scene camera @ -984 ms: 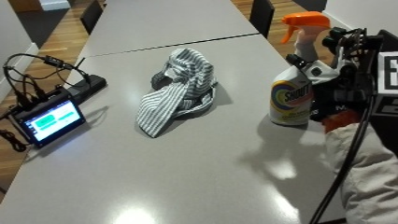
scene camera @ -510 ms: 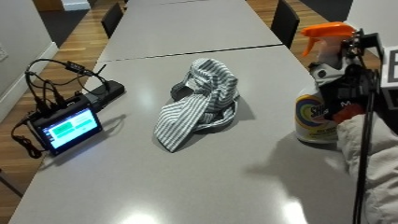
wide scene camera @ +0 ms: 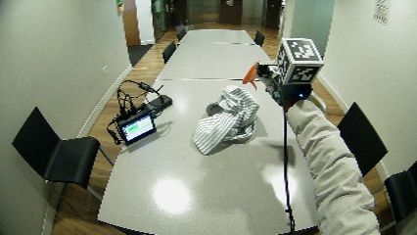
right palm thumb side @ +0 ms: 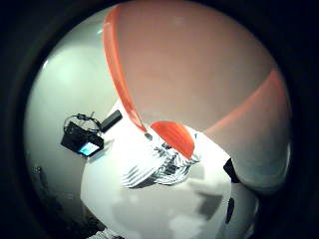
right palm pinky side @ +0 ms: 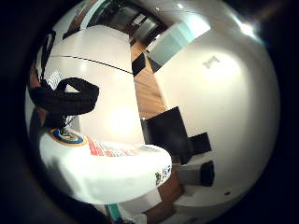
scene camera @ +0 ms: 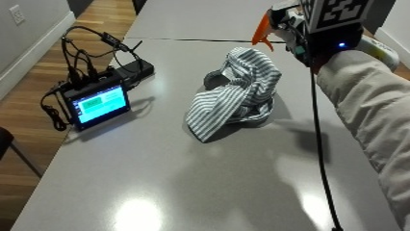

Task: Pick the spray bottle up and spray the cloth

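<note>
Grey desk [scene camera: 192, 183] is draped with a striped cloth [scene camera: 234, 96], crumpled. An orange-nozzled white spray bottle [scene camera: 264, 30] is held above it, right hand [scene camera: 320, 41] fingers clamped round it. A cabled screen device [scene camera: 96, 103] is set well aside.

Overhead lights are bouncing off the glossy grey counter [scene camera: 160, 192] as soft white glare patches near its close edge, so the room's reading pretty bright. The striped cloth [scene camera: 237, 96] is throwing a soft shadow beside itself. The small screen [scene camera: 97, 103] is glowing teal. In the thumb side palm view the orange spray bottle [right palm thumb side: 199, 74] is filling the frame as a blurry smear, with darkness ringing the edges.
</note>
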Demonstrator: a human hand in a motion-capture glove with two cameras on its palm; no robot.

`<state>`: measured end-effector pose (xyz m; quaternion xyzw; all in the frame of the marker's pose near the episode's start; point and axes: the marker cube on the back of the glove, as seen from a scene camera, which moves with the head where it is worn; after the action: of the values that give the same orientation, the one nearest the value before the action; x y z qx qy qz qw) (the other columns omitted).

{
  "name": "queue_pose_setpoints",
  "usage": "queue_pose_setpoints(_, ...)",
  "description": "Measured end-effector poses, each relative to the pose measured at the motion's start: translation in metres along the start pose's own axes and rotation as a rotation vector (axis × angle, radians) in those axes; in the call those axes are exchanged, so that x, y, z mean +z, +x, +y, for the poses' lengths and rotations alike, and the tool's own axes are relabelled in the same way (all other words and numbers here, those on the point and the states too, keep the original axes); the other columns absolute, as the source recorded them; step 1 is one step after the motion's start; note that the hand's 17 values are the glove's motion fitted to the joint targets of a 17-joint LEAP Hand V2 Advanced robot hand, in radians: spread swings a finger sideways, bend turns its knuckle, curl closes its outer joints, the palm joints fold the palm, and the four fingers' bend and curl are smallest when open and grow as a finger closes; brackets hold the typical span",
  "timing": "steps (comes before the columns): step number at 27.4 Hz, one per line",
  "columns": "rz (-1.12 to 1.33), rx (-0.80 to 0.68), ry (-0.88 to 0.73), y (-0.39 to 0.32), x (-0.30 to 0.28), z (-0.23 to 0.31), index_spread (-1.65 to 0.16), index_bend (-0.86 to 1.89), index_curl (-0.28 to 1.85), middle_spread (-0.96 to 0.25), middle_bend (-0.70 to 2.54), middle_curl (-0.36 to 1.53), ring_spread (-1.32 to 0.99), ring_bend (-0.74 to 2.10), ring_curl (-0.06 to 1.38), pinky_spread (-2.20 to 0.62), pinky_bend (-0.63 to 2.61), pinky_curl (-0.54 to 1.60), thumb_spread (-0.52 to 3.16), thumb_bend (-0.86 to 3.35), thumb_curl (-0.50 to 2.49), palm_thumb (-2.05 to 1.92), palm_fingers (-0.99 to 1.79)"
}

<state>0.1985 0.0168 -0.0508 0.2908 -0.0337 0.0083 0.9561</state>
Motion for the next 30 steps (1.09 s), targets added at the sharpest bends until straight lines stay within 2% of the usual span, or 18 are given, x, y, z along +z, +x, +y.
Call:
queue_pose_setpoints(6, 0.242, -0.077, -0.013, -0.014, -0.005, -0.018, -0.23, 0.19, 0.5, -0.14, 0.41, 0.46, -0.17, 0.51, 0.43, -0.25, 0.5, 0.42, 0.34, 0.04, 0.6, 1.13, 1.19)
queue_pose_setpoints(20, 0.338, -0.147, -0.016, -0.036, -0.015, -0.029, -0.23, 0.18, 0.53, -0.15, 0.4, 0.49, -0.18, 0.47, 0.45, -0.26, 0.5, 0.44, 0.29, -0.02, 0.66, 1.15, 1.2)
queue_pose_setpoints(24, 0.172, -0.115, 0.042, -0.036, -0.035, -0.032, -0.23, 0.18, 0.54, -0.16, 0.4, 0.5, -0.18, 0.47, 0.46, -0.27, 0.49, 0.44, 0.29, -0.03, 0.67, 1.15, 1.21)
queue_pose_setpoints(30, -0.294, 0.062, 0.166, -0.031, -0.077, -0.048, -0.24, 0.17, 0.54, -0.16, 0.4, 0.51, -0.19, 0.47, 0.47, -0.28, 0.48, 0.44, 0.28, -0.03, 0.69, 1.14, 1.2)
